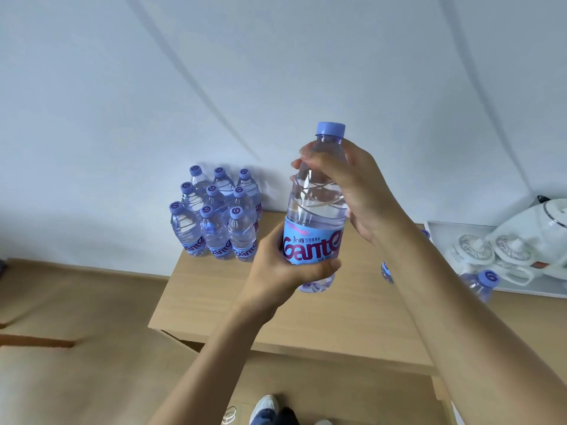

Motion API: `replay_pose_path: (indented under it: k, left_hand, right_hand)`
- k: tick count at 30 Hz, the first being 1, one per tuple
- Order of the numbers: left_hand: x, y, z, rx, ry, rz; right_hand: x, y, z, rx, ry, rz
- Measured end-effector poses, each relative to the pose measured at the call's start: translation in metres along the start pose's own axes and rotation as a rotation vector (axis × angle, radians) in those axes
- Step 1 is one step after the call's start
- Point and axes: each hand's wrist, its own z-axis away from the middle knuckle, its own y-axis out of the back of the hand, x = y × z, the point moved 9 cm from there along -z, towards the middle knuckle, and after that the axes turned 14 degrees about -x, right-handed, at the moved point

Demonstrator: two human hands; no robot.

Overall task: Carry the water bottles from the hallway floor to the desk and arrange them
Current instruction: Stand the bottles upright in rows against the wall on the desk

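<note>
I hold one clear water bottle with a blue label and a lilac cap upright above the wooden desk. My left hand grips its lower part around the label. My right hand grips its shoulder just under the cap. Several matching bottles stand in tidy rows at the desk's back left corner against the wall. Two more bottles show partly behind my right forearm, one as a mere sliver.
A white tray at the desk's right holds a white kettle and lidded cups. The white wall rises right behind the desk. Wooden floor lies to the left, and my shoes show at the bottom.
</note>
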Motion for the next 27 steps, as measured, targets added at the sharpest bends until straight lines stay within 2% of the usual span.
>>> replay_pose_path:
  k: [4, 8, 16, 27]
  left_hand:
    - [-0.001, 0.016, 0.009, 0.116, -0.003, -0.074]
    - [-0.011, 0.028, 0.019, 0.139, 0.021, -0.091]
    - [-0.024, 0.068, 0.030, 0.053, 0.046, -0.027]
    - [-0.059, 0.187, 0.046, -0.104, 0.224, -0.099]
  right_hand:
    - [0.006, -0.011, -0.002, -0.008, -0.012, 0.036]
    - [0.022, -0.027, -0.008, -0.044, -0.053, 0.010]
    - [0.046, -0.059, -0.032, -0.031, -0.074, -0.019]
    - [0.108, -0.150, -0.094, -0.055, -0.159, -0.045]
